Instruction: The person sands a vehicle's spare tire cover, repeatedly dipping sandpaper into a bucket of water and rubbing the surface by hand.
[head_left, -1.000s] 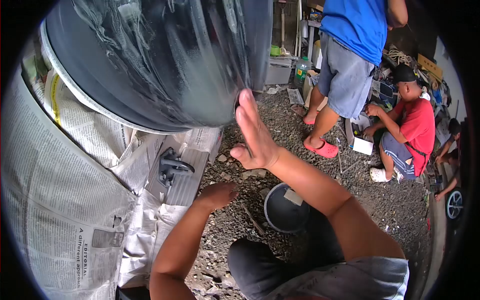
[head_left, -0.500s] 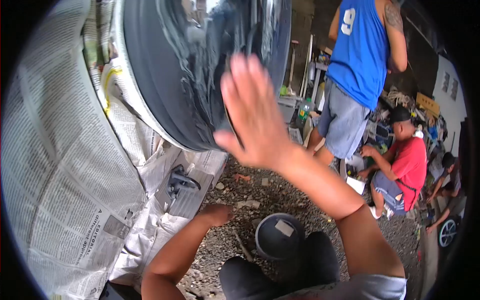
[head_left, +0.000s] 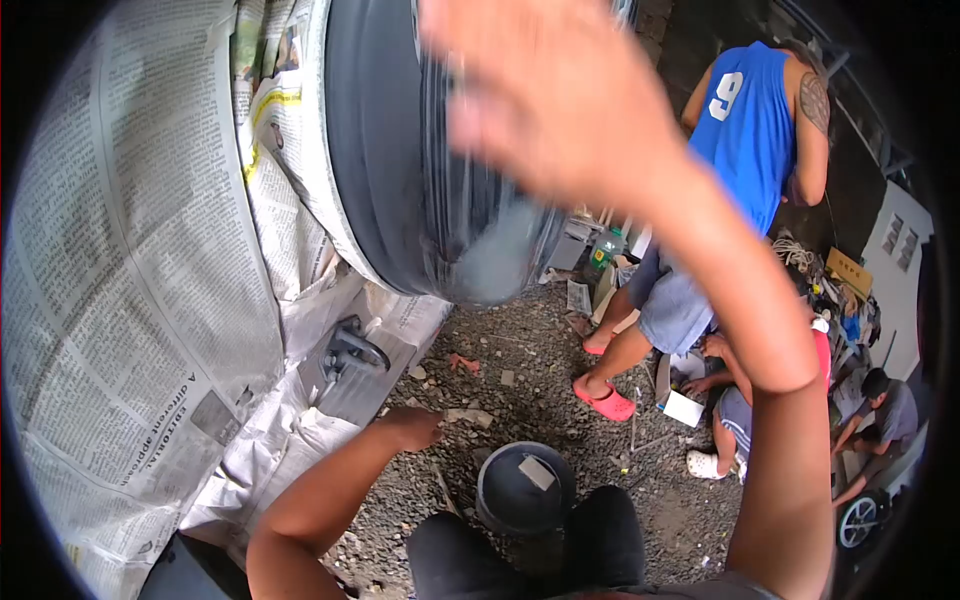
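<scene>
**Right hand [head_left: 560, 95] high before the dark drum [head_left: 440, 215]**

At 12 o'clock the dark drum fills the upper middle of the view, marked with glossy streaks, its pale rim [head_left: 314, 110] curving down the left side. The right hand crosses in front of its upper part, thumb apart from the rest. That hand is blurred and cut off by the top edge, and the left hand [head_left: 408, 428] shows mainly its back, so I cannot tell how closed either one's fingers are, what they may hold, or whether the right ones touch the drum.

The left hand is at 7 o'clock over gravel [head_left: 540, 340], near the grey ribbed ledge [head_left: 365, 390] with its metal bracket [head_left: 355, 348] at 8. At 6, a dark bucket [head_left: 515, 502] stands just ahead of the person's knees [head_left: 460, 550], a pale block [head_left: 537, 473] in it. Newspaper sheets [head_left: 150, 200] spread across 9. At 2, a co-worker in a blue sleeveless top [head_left: 740, 140] stands; at 4, another person [head_left: 735, 418] crouches, partly behind the right forearm [head_left: 750, 290].
</scene>
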